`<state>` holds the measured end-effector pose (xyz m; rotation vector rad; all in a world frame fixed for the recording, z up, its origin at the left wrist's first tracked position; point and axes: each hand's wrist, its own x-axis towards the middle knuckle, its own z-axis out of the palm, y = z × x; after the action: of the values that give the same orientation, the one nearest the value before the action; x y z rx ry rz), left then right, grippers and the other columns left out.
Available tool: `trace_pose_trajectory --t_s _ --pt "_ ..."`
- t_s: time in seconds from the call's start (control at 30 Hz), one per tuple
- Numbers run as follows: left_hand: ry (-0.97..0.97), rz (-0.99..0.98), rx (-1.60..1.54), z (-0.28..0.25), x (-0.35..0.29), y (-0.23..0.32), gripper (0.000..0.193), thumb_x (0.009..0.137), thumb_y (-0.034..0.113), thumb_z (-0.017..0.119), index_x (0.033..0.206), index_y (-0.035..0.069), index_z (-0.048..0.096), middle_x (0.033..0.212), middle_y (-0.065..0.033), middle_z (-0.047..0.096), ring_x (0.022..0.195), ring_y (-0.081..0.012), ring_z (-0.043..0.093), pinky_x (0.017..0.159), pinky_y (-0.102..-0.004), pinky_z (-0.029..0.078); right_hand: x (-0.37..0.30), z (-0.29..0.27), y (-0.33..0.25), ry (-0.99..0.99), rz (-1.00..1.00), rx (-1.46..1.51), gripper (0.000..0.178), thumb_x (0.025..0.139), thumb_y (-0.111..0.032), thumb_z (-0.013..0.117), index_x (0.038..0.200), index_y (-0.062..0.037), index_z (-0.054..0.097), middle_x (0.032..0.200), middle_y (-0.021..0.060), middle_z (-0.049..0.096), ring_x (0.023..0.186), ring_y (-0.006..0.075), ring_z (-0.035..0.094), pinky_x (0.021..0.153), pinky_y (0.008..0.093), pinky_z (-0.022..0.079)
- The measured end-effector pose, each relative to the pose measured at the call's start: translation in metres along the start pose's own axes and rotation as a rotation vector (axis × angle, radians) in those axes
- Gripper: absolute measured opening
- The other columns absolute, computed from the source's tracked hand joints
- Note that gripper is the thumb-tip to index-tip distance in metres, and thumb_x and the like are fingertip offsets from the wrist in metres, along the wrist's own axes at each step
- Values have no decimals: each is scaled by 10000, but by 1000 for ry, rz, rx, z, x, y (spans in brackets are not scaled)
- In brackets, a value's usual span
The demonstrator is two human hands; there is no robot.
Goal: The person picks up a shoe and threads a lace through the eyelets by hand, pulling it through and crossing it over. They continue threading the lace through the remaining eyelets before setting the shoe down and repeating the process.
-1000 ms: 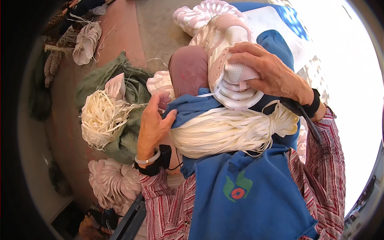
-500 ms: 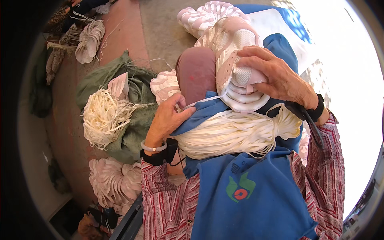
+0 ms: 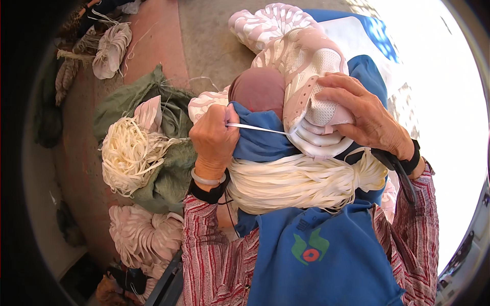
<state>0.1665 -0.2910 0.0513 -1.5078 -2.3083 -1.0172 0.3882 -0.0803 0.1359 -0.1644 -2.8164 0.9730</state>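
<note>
My left hand (image 3: 212, 135) is closed in a fist round a white shoelace (image 3: 258, 127). The lace runs taut from the fist to the eyelet edge of a pink and white shoe upper (image 3: 300, 99). Over the upper's mesh end lies my right hand (image 3: 370, 112), fingers on top and thumb lower down, gripping it. This upper is the nearest of a row of nested uppers (image 3: 273, 23) stretching away from me. Across my lap, below both hands, rests a tied bundle of cream shoelaces (image 3: 296, 183).
A rounded maroon cloth surface (image 3: 258, 89) stands between my hands. To the left, a green sack (image 3: 176, 112) bears a loose heap of laces (image 3: 130, 155). More uppers (image 3: 143, 232) are stacked below it. My blue apron (image 3: 332, 265) covers my front.
My left hand has closed from a loose pinch into a fist and drawn the lace up and left, pulling it straight. The upper and my right hand have shifted slightly right and nearer.
</note>
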Motion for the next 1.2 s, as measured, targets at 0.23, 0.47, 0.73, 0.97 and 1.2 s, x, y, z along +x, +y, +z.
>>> trace_pose_trajectory --t_s 0.23,0.47,0.73,0.97,1.2 --pt "-554 -288 -375 -35 -8 -3 180 819 103 717 885 41 561 677 -83 566 604 -243 595 568 -334 476 -2 -2 -4 -25 79 -6 605 658 -106 809 1223 -111 591 1372 114 508 1320 362 445 1095 460 407" --pt "-321 -512 -680 -28 14 -1 190 869 176 732 936 31 630 772 -29 604 618 -91 530 577 -245 454 0 -3 -5 -31 85 -3 614 649 -85 814 1222 -111 594 1373 115 508 1324 357 442 1090 456 411" --pt "-433 -180 -463 -4 27 13 136 900 119 672 869 29 576 711 -8 544 617 -99 502 558 -268 428 -1 -2 -4 -26 73 -11 627 639 -74 815 1223 -95 587 1372 122 506 1321 366 443 1088 456 411" --pt "-532 -846 -1070 -21 21 -17 160 983 195 552 876 77 538 728 23 523 608 -56 456 554 -209 378 0 0 -2 -11 31 10 618 646 -64 799 1225 -90 583 1371 134 508 1313 375 450 1084 465 413" --pt "-63 -712 -986 -26 17 5 98 971 143 586 973 53 547 803 0 547 679 -60 498 645 -208 418 -10 -3 0 2 47 44 626 663 -148 823 1241 -88 591 1389 149 496 1324 391 439 1090 475 398"
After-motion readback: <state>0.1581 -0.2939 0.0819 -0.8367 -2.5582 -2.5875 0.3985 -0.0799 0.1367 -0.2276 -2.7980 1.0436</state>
